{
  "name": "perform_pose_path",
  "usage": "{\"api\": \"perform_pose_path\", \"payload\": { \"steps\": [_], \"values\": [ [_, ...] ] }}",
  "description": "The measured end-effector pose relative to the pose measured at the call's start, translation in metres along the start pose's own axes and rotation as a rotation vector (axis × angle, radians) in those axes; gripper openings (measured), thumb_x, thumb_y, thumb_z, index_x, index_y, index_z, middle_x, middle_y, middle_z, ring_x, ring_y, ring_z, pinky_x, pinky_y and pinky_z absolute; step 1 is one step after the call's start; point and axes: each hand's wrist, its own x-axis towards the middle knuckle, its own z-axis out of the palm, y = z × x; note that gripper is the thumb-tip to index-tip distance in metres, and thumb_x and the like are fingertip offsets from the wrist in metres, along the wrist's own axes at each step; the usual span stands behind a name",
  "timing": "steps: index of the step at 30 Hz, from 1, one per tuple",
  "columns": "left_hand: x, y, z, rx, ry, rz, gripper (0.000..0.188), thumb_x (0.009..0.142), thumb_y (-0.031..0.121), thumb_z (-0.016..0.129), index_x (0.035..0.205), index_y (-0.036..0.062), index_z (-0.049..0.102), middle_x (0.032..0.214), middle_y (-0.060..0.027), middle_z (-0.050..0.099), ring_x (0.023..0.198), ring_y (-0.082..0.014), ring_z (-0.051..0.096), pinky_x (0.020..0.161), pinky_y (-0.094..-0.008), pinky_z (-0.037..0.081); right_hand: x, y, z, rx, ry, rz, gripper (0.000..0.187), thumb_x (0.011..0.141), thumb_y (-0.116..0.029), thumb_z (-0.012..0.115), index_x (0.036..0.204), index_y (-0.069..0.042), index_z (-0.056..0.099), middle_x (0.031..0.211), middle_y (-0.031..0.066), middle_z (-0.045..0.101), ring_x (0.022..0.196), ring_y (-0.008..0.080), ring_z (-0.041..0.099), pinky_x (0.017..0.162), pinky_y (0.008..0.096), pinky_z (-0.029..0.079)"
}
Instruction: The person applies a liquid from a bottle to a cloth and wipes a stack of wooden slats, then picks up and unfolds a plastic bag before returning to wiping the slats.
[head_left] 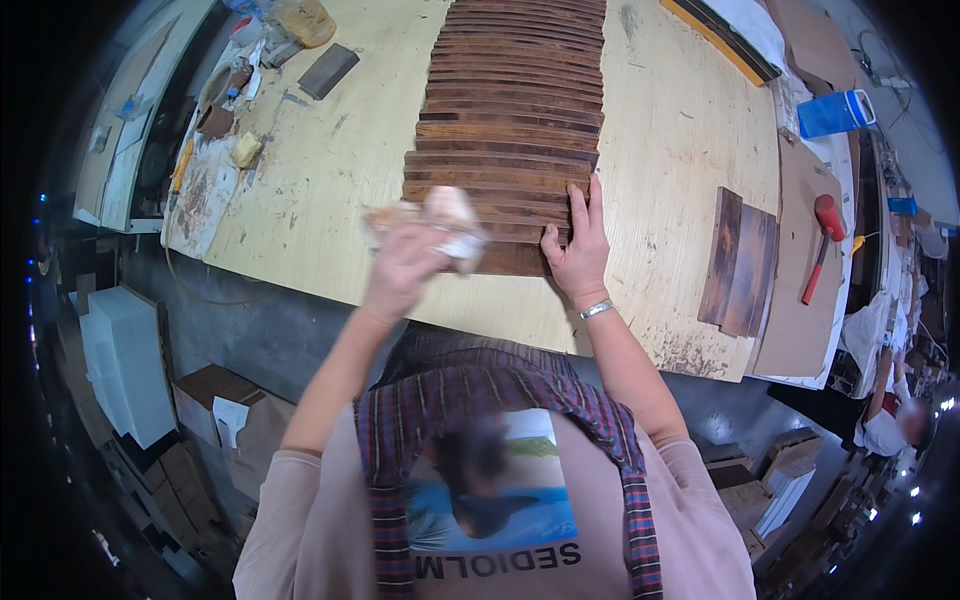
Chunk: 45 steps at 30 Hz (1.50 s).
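A long row of dark brown stained wooden slats, laid close together and overlapping, runs away from me down the middle of the pale worktable. At the near left end of the row, my left hand is closed on a crumpled, stained white rag; hand and rag are smeared by motion. My right hand rests with fingers apart on the right ends of the nearest slats, holding nothing.
Two loose dark boards and a red mallet on cardboard lie at the right. A blue container stands farther back. At the far left are a dark block, a yellow sponge piece and a plastic jar.
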Motion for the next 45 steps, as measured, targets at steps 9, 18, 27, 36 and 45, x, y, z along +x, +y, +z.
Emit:
{"api": "perform_pose_path", "payload": {
  "steps": [9,18,27,36,45],
  "values": [
    [-0.003,-0.008,-0.015,0.075,0.116,-0.143,0.033,0.072,-0.007,0.059,0.100,0.0086,0.070,0.108,-0.0088,0.066,0.103,-0.0297,0.058,0.092,-0.0409,0.047,-0.005,-0.005,0.000,0.034,-0.029,0.040,0.062,0.075,-0.017,0.067,0.131,0.000,0.050,0.150,0.0248,0.033,0.102,0.0347,0.064,0.072,0.0341,0.056],
    [0.002,-0.073,-0.076,0.235,0.311,-0.400,0.037,0.077,-0.011,0.051,0.105,0.0057,0.068,0.112,-0.0149,0.064,0.104,-0.0320,0.060,0.092,-0.0396,0.048,-0.004,-0.008,-0.007,0.089,-0.128,0.128,0.066,0.080,-0.023,0.067,0.137,0.000,0.045,0.153,0.0247,0.028,0.132,0.0413,0.042,0.099,0.0424,0.045],
    [0.054,0.015,0.016,0.023,-0.040,0.037,0.026,0.081,0.008,0.064,0.107,0.0130,0.069,0.114,-0.0095,0.065,0.108,-0.0288,0.059,0.100,-0.0446,0.043,0.003,-0.029,-0.028,-0.191,-0.418,-0.053,0.117,0.056,-0.055,0.084,0.147,-0.003,0.032,0.156,0.0186,0.025,0.145,0.0366,0.022,0.114,0.0531,0.023],
    [-0.001,-0.061,-0.045,-0.070,0.071,-0.657,0.031,0.080,0.000,0.066,0.111,-0.0020,0.064,0.113,-0.0175,0.063,0.101,-0.0297,0.062,0.089,-0.0352,0.050,0.003,-0.034,-0.026,-0.117,-0.400,-0.040,0.113,0.056,-0.046,0.088,0.144,-0.001,0.034,0.153,0.0177,0.031,0.143,0.0346,0.027,0.115,0.0494,0.025],
    [0.025,-0.048,-0.039,-0.961,-0.108,-1.155,0.057,0.073,-0.011,0.068,0.126,-0.0026,0.051,0.106,-0.0066,0.064,0.092,-0.0140,0.061,0.083,-0.0279,0.049,0.005,-0.028,-0.024,-0.079,-0.347,-0.068,0.113,0.051,-0.043,0.090,0.141,0.001,0.039,0.150,0.0198,0.036,0.140,0.0365,0.030,0.114,0.0481,0.028]
  ]
}}
